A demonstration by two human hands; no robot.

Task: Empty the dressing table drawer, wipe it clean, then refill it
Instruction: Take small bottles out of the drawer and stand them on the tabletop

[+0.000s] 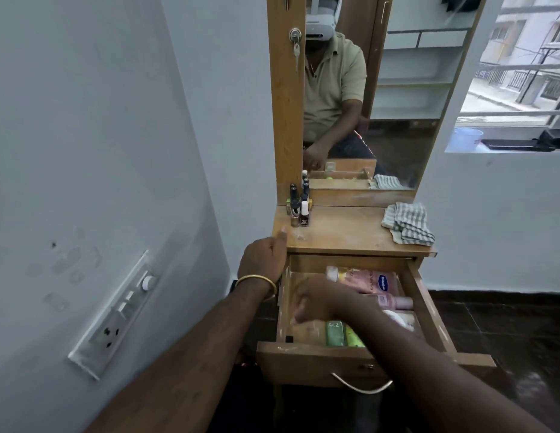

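Head view: your left hand [263,257] sits at the front left corner of the dressing table top [341,235], fingers curled in, thumb out over the wood; nothing visible in its grip. A gold bangle [256,281] rings that wrist. Your right hand [314,300] is down inside the open drawer [319,359], blurred, so you cannot tell whether it grips anything or just rests flat on the drawer floor.

The drawer is pulled out below the tabletop, metal handle [363,385] on its front. Still in it: a pink Vaseline lotion bottle [370,281] lying along the back, a smaller pink bottle [392,301] just in front of it, a white item [399,318] partly hidden by your forearm, and a green bottle [335,332] beside a yellow-green one [353,337] near the front. The drawer's left part shows bare wood.

On the tabletop: nail polish bottles [299,207] clustered upright at the back left, a checked cloth [408,223] crumpled at the right. The mirror [381,89] stands behind. A switchboard [116,314] is on the left wall.
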